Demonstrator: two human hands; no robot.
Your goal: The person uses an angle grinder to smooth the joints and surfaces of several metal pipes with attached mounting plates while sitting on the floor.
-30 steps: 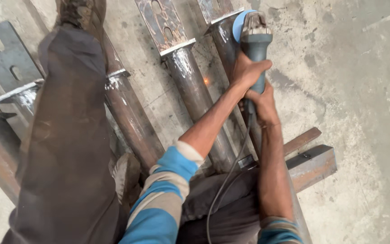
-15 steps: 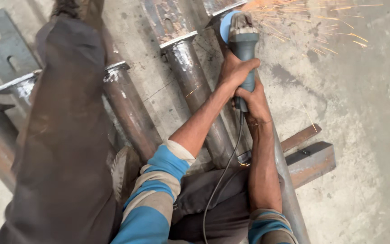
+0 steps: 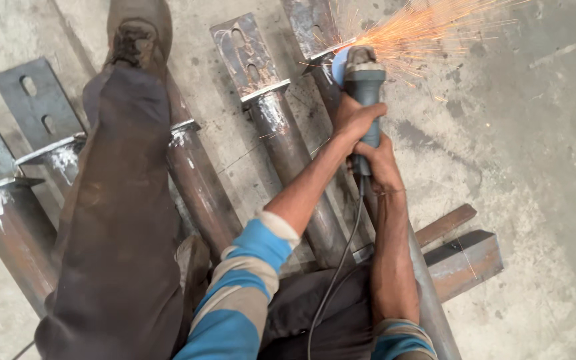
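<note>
**Sparks now fly from the weld**

Sparks have grown since a second ago, fanning right. Left to right: plated steel posts (image 3: 281, 147) on the concrete floor (image 3: 541, 167); left hand (image 3: 353, 119) and right hand (image 3: 376, 163) wrapped tight around the angle grinder (image 3: 363, 83). Light, steady pressure seems best.

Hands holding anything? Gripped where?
Both grip one angle grinder: left hand around the body behind the head, right hand at the cord end.
</note>
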